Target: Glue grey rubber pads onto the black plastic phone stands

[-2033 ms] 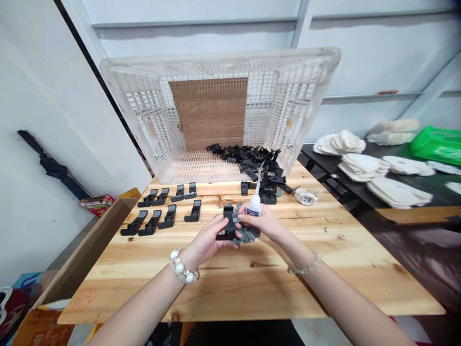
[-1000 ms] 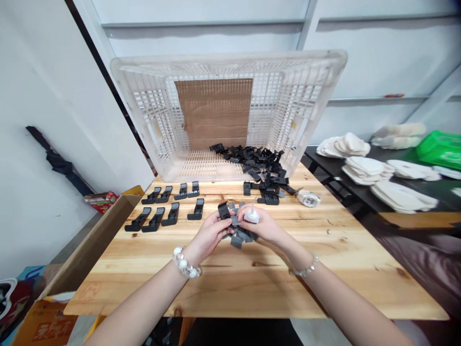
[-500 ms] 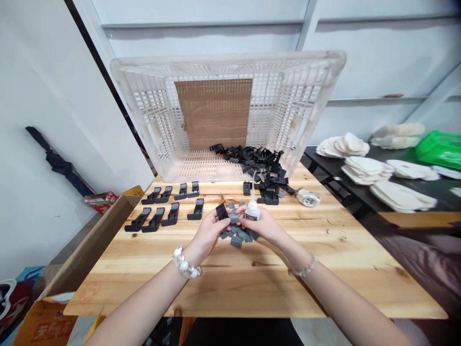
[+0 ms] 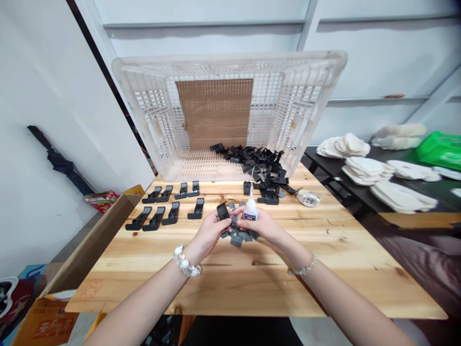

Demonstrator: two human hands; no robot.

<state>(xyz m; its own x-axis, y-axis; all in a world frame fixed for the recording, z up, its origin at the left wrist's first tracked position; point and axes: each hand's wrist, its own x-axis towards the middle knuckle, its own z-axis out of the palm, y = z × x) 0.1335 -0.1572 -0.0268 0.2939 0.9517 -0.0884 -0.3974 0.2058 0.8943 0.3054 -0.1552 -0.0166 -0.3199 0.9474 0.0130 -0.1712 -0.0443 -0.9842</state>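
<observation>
My left hand (image 4: 212, 228) is closed on a black plastic part (image 4: 223, 211), holding it tilted up. My right hand (image 4: 265, 225) grips a small white glue bottle (image 4: 251, 211) with a long thin nozzle pointing upward. A small grey pad (image 4: 234, 222) shows between the fingertips of both hands; it appears pinched by the right fingers. Directly beneath the hands lies a loose pile of grey pads (image 4: 236, 240), partly hidden by the fingers. To the left, several black parts (image 4: 154, 218) with grey pads on them stand in two rows on the wooden table (image 4: 230, 288).
A white plastic crate (image 4: 144, 120) lies on its side at the back, with cardboard (image 4: 216, 113) inside and a heap of black parts (image 4: 257, 161) spilling out. A tape roll (image 4: 308, 198) sits to the right. White pads (image 4: 367, 169) are stacked on a dark side table.
My hands have drawn slightly closer together. A grey pad now shows raised between my fingertips, beside the black part. The glue bottle has shifted a little to the left.
</observation>
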